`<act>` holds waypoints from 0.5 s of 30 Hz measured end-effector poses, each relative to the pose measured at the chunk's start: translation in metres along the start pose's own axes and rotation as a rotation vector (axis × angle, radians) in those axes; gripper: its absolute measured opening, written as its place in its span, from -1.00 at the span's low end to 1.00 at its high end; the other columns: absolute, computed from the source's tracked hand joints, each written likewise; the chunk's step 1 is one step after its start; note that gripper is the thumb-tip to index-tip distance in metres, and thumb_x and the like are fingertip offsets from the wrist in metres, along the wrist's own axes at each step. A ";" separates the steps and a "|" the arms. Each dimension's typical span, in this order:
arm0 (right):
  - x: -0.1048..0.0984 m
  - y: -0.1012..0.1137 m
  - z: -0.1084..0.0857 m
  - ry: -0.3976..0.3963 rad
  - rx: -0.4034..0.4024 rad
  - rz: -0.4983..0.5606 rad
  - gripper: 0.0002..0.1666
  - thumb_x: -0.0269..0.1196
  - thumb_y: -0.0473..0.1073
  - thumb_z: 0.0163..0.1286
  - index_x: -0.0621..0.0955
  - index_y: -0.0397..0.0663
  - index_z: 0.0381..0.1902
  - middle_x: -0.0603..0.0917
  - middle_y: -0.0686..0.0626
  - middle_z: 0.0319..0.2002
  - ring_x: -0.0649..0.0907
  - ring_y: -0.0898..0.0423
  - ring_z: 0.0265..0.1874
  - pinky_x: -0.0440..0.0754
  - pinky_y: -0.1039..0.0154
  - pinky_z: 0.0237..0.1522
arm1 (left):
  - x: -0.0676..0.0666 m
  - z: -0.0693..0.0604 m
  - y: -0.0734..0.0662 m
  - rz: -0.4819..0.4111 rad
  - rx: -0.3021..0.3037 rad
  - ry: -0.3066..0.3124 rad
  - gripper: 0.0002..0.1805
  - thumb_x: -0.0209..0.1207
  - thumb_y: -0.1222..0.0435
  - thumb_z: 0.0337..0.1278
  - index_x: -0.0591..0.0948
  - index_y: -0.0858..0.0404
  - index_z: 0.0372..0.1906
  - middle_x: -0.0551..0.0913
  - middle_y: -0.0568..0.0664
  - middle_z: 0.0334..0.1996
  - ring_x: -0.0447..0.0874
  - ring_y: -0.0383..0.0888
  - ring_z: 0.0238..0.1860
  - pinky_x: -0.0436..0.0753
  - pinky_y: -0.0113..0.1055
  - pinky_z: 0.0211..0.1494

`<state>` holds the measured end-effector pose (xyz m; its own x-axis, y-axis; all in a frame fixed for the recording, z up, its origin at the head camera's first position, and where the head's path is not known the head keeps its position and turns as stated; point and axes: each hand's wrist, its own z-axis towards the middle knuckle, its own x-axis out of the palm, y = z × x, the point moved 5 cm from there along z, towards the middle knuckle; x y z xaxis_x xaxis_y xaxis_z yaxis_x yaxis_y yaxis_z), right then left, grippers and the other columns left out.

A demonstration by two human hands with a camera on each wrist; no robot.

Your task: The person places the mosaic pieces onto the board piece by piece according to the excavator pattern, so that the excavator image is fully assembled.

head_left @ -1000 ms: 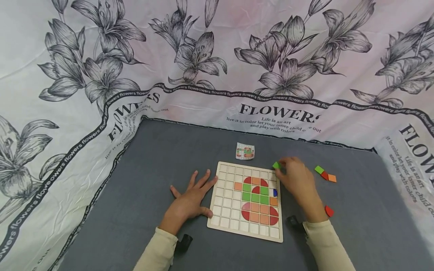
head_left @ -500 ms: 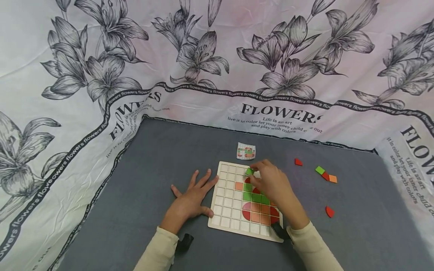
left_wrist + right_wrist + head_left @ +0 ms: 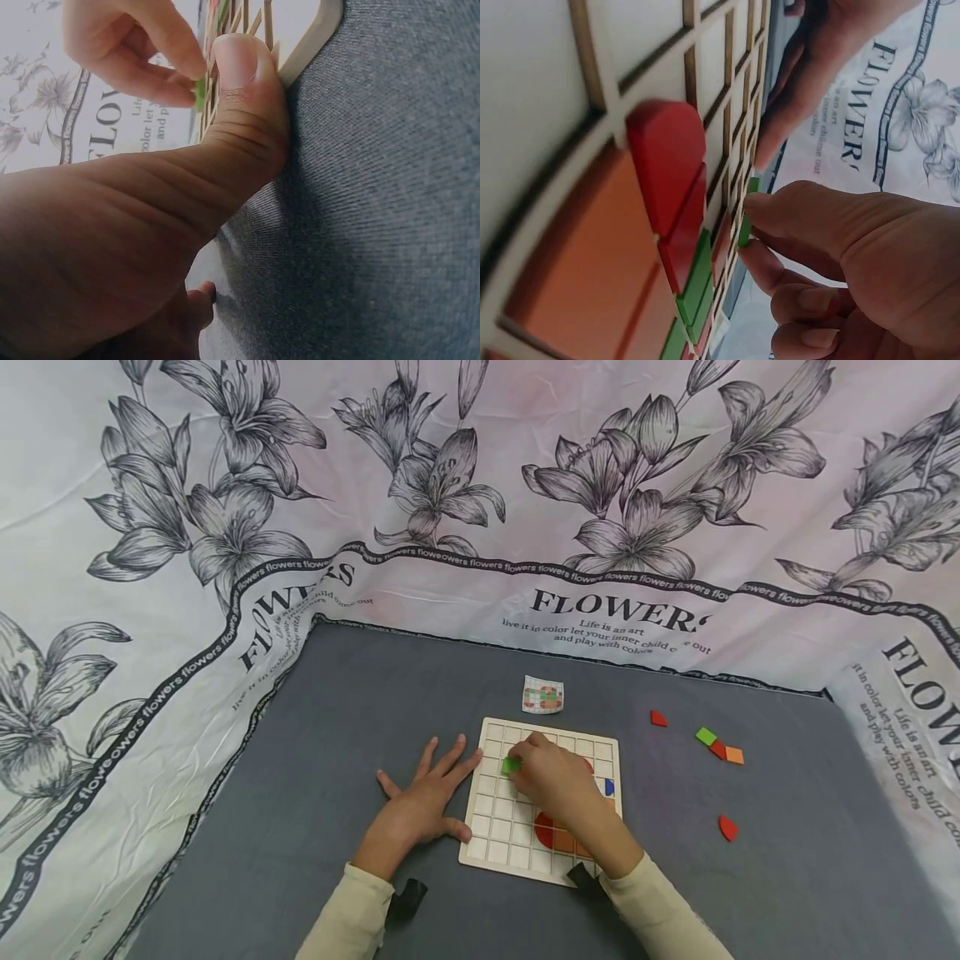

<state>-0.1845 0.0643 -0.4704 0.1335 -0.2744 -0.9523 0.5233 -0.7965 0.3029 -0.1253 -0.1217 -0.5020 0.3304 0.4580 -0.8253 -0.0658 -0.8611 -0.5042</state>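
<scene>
A wooden grid board lies on the grey table, its right half partly filled with coloured pieces. My right hand reaches across the board and pinches a green square tile between thumb and finger, over the upper left cells. In the right wrist view the green tile stands tilted at the grid. With fingers spread, my left hand rests at the board's left edge; its thumb touches the rim. Red and orange pieces sit in nearby cells. My right hand hides several placed pieces in the head view.
Behind the board lies a small pattern card. To the right are a red piece, a loose green square, an orange square and another red piece. A flower-printed cloth hangs around the table.
My right hand has moved left from the board's upper right corner to its upper left cells, carrying the green tile. The left hand has stayed in place.
</scene>
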 end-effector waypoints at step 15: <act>0.004 0.002 -0.001 0.004 -0.049 -0.001 -0.73 0.56 -0.16 0.32 0.80 0.00 -0.04 0.68 0.03 -0.10 0.70 0.15 -0.32 0.66 0.23 -0.40 | -0.001 0.000 -0.001 -0.014 -0.003 0.012 0.29 0.61 -0.01 -0.20 0.14 -0.25 0.72 -0.08 -0.19 0.74 -0.39 0.13 0.74 -0.43 0.84 0.20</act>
<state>-0.1820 0.0621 -0.4738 0.1365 -0.2717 -0.9527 0.5643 -0.7691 0.3002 -0.1258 -0.1214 -0.5003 0.3428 0.4670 -0.8151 -0.0583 -0.8554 -0.5146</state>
